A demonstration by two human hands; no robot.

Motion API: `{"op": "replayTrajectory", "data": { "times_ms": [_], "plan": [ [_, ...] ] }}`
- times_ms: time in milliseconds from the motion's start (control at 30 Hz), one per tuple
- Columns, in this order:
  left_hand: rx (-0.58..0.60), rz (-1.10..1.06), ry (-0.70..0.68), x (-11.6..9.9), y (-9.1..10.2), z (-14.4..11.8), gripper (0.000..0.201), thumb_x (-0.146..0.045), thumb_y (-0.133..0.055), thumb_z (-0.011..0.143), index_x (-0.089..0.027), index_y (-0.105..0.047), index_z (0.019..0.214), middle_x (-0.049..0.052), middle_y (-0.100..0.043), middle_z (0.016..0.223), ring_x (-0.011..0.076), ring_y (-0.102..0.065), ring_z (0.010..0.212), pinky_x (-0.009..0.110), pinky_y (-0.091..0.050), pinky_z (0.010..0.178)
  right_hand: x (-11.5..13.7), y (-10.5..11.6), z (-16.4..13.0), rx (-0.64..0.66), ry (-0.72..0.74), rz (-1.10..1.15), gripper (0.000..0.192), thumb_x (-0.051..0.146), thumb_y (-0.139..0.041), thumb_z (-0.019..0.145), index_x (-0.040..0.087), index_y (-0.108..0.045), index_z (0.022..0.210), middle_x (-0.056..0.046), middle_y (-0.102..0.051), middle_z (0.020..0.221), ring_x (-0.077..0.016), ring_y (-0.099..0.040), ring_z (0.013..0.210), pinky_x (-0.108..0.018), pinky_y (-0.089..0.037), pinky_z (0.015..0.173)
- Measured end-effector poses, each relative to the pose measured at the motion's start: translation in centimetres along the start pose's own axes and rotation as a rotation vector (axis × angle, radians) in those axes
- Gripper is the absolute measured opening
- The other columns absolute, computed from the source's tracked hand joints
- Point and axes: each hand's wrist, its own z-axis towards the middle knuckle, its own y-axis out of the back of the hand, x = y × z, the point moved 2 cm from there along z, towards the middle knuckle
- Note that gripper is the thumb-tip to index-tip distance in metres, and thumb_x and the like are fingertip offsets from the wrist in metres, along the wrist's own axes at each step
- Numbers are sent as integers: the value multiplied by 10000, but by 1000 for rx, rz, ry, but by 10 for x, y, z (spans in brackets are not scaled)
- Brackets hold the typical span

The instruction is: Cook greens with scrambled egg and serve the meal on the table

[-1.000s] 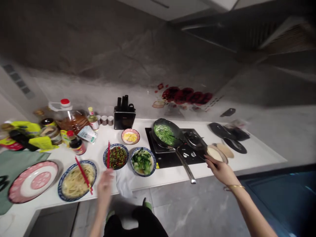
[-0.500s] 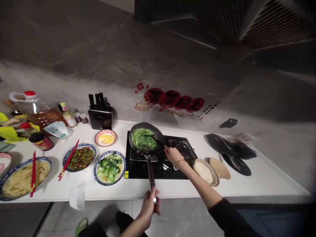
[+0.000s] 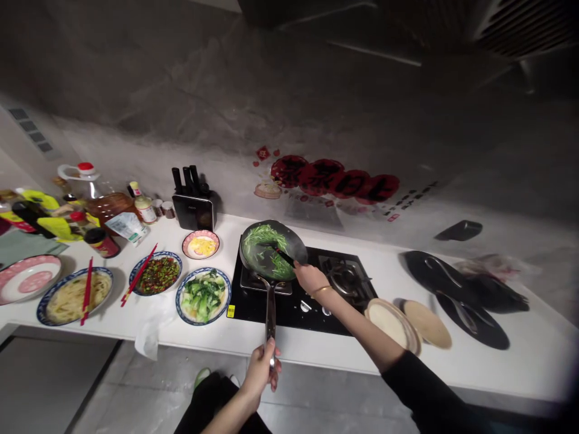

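Note:
A dark wok (image 3: 296,247) sits on the left burner of the black gas stove (image 3: 256,307). Long green shredded vegetables (image 3: 262,236) lie in it, pushed up along its far left wall and its lower right. My left hand (image 3: 261,366) is closed around the end of the wok's long metal handle (image 3: 270,316). In my right hand (image 3: 312,280) is the black handle of a spatula (image 3: 284,256), which reaches down among the greens; its blade is hard to make out.
Left of the stove stand a plate of leafy greens (image 3: 203,295), a small egg bowl (image 3: 201,244), a chopped-pepper dish (image 3: 158,274) and a noodle plate (image 3: 75,295). A knife block (image 3: 194,211) stands behind. Rightward lie a beige lid (image 3: 427,322) and black lids (image 3: 474,319).
The greens have spread apart, baring the wok's middle. My right hand and the spatula have shifted slightly left. My left hand still grips the handle, and the view has turned a little.

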Motion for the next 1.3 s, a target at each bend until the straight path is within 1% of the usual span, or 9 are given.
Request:
{"op": "replayTrajectory", "data": {
  "times_ms": [100,267,367,500,633,900,1000,1200,1300],
  "plan": [
    [2,-7,10,-2,1,-1,656,-802,-509,546,-171,-491,722,-40,-512,482,50,-368,286,197,-241,308,-33,8,-28,38,-24,75,343,221,-387,909,148,-614,1156,-127,-715,936,-224,-675,874,-290,-495,739],
    [27,-7,27,0,3,0,647,-791,-512,563,-166,-493,730,-34,-519,499,49,-368,296,199,-250,317,-76,44,-72,59,-31,153,305,251,-481,848,243,-682,1078,-54,-717,990,-222,-666,912,-282,-490,789],
    [18,-19,15,1,3,-2,670,-792,-514,560,-151,-510,756,-22,-531,523,54,-388,314,208,-282,332,-67,47,-80,58,-54,142,279,255,-513,830,261,-699,1038,-51,-727,937,-222,-678,853,-280,-500,735],
    [-1,-55,8,-3,4,-8,733,-801,-547,502,-146,-517,830,14,-586,626,85,-485,416,223,-372,388,-41,22,-94,-15,-103,103,311,248,-467,864,223,-652,1113,-95,-724,844,-222,-682,750,-288,-493,656],
    [25,-17,-7,-6,7,-10,767,-807,-559,472,-136,-515,842,33,-599,659,107,-529,478,233,-400,416,-32,1,-97,-12,-107,124,308,236,-447,875,214,-646,1108,-102,-720,878,-222,-681,782,-278,-490,679],
    [39,36,-42,2,12,-4,759,-807,-532,510,-125,-524,842,31,-600,621,102,-520,440,231,-383,420,-13,-1,-3,-67,-215,127,424,258,-328,932,133,-484,1305,-162,-687,991,-232,-670,876,-299,-490,744],
    [36,36,-69,4,14,-6,740,-789,-536,540,-118,-535,852,36,-603,637,105,-527,466,233,-395,438,-13,7,13,-32,-169,162,371,238,-374,914,144,-577,1210,-151,-695,997,-224,-663,911,-284,-480,777],
    [43,42,-95,4,16,-9,722,-770,-538,567,-111,-562,860,56,-624,679,105,-527,480,245,-404,468,-53,48,-42,33,-24,195,312,250,-460,870,199,-682,1084,-81,-700,1040,-231,-649,961,-276,-477,834],
    [33,58,-102,4,16,-9,712,-772,-525,577,-113,-572,842,63,-633,679,104,-526,480,245,-396,475,-56,52,-63,100,2,156,311,259,-480,861,215,-679,1096,-57,-703,1039,-233,-647,967,-279,-481,839]
  ]
}}
